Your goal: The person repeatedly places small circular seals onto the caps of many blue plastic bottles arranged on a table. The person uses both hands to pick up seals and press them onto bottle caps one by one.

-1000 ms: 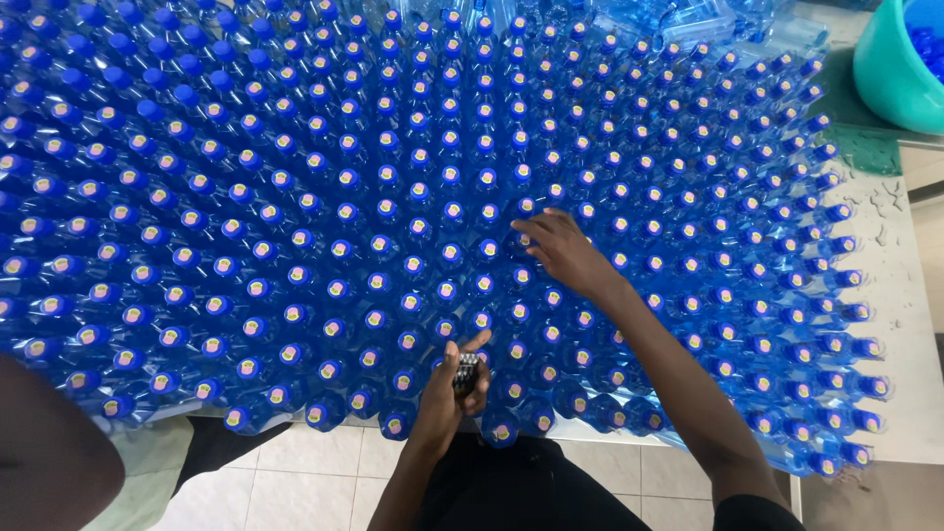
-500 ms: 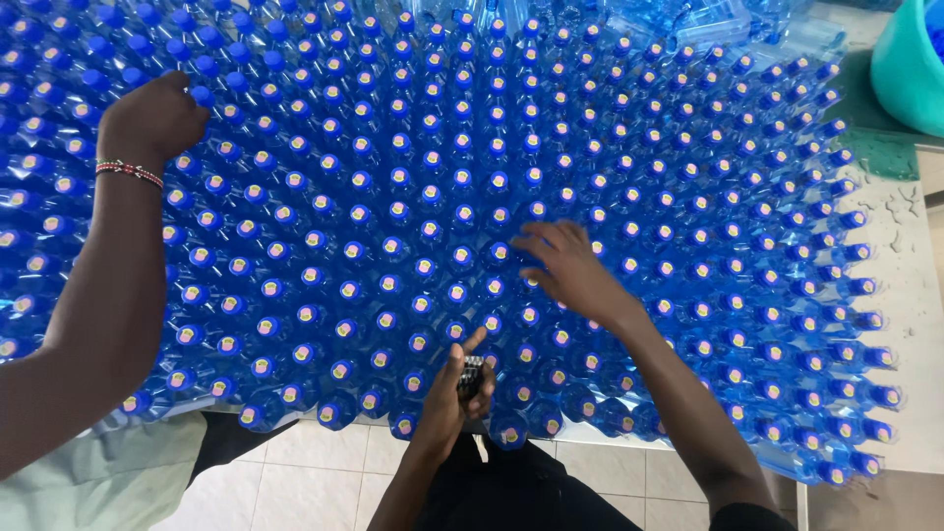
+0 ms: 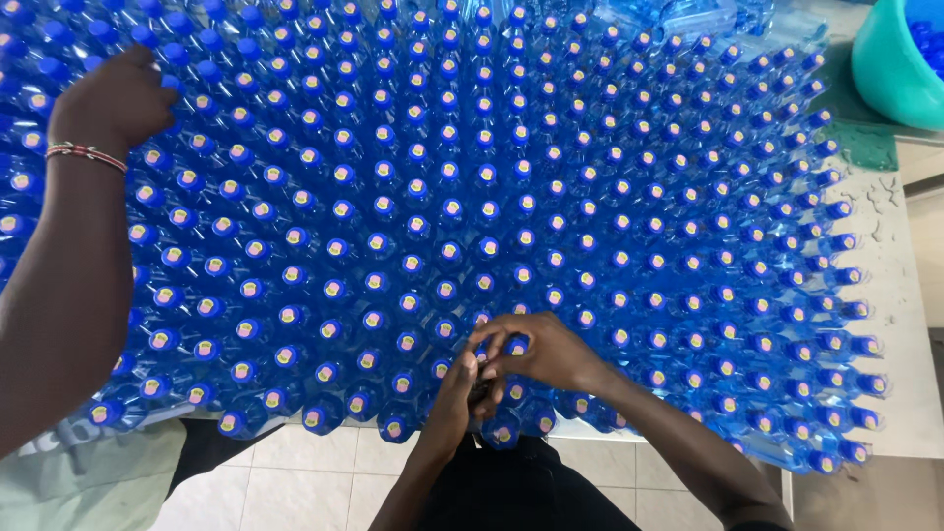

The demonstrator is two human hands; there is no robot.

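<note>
Your right hand (image 3: 551, 354) has come back beside your left hand (image 3: 462, 388), both now pinching one near-edge bottle cap (image 3: 517, 345) among the blue bottles (image 3: 442, 206).

We see a dense field of glossy, clear blue plastic bottles (image 3: 442, 211) with smooth, shiny blue plastic caps (image 3: 448, 208), many topped with small matt paper-like stickers. Right of the bottles, a matt white tabletop (image 3: 900, 295) shows scuffs. Beyond the bottles' far right corner sits a smooth teal plastic basin (image 3: 890, 74). Below the bottles, pale floor tiles (image 3: 295, 482) look faintly glossy.
</note>
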